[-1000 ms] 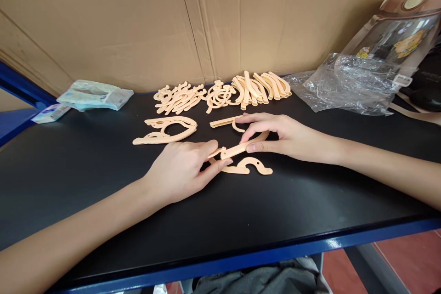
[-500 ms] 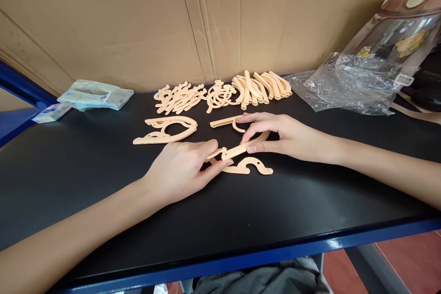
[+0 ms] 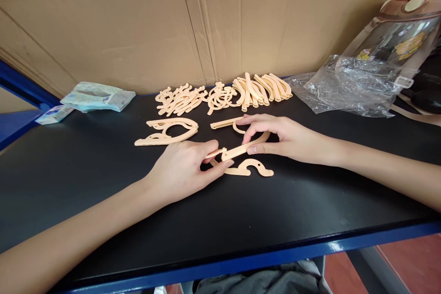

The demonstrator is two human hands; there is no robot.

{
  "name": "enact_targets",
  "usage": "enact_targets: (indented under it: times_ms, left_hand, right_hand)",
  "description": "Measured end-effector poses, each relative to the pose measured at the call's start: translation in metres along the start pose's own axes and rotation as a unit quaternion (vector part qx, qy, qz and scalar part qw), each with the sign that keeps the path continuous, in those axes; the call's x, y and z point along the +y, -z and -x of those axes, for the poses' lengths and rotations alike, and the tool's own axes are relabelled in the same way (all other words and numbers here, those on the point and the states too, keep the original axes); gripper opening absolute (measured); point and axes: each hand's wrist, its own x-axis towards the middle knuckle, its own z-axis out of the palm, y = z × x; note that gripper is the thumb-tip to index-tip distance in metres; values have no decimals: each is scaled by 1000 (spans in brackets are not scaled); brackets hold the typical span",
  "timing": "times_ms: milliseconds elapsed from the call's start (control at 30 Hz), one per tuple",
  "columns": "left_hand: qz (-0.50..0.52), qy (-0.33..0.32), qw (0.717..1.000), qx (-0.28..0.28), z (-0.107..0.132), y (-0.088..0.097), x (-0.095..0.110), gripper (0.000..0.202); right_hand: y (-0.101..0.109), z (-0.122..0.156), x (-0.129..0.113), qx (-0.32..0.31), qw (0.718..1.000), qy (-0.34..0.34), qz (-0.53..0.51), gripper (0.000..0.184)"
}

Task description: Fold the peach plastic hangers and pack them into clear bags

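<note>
My right hand [image 3: 285,137] is closed on a curved, cream-coloured hanger arm [image 3: 237,150], thumb on the near side and fingers on the far side. At that arm's left end, my left hand [image 3: 184,165] pinches a slim cream strip [image 3: 216,152] against it. Another straight hanger piece [image 3: 222,124] and a thin curved part show beyond my right fingertips; how they join is hidden. Just below the held arm lies a flat piece with a hooked end [image 3: 258,165], its left end partly behind my left fingers. A folded hanger [image 3: 177,138] rests left of them.
Along the back lie piles of slim strips [image 3: 182,103], ring-shaped hooks [image 3: 220,96] and curved arms [image 3: 262,89]. A tissue pack [image 3: 98,94] is at left. Clear plastic film [image 3: 330,94] and a bottle [image 3: 389,36] stand at right, against cardboard [image 3: 138,23].
</note>
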Motion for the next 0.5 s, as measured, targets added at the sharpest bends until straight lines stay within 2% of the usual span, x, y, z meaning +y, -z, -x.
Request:
enact_targets:
  times_ms: [300, 500]
  left_hand:
    - [-2, -52, 999, 10, 3, -2, -2, 41]
    - [13, -43, 999, -6, 1, 3, -2, 43]
  right_hand:
    - [-2, 2, 4, -12, 1000, 24, 0, 20]
    - [-4, 1, 4, -9, 999, 36, 5, 24]
